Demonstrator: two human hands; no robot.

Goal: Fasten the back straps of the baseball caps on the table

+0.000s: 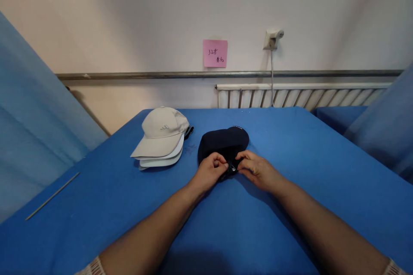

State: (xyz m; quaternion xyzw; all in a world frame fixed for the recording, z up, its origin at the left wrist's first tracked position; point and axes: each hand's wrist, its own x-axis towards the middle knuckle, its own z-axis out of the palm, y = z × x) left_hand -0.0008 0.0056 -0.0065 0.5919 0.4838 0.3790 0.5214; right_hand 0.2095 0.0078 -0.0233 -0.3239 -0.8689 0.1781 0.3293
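Blue cloth (290, 240) spreads out, and mid-table, left hand (211, 171) and right hand (257, 171) both pinch the dark cap (219, 139) around its small metal buckle (232, 168)! Left of them, a beige cap (164, 124) tops paler ones (161, 163), its script unreadable; up on the wall, a pink note (215, 53) shows a handwritten "32".

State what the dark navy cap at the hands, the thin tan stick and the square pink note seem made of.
Dark navy cap: probably woven fabric; its rounded crown looks matte and soft.
Thin tan stick: possibly wood or bamboo, from its dull tan colour; too small to show grain.
Square pink note: likely paper, matte, flat, with dark handwriting.
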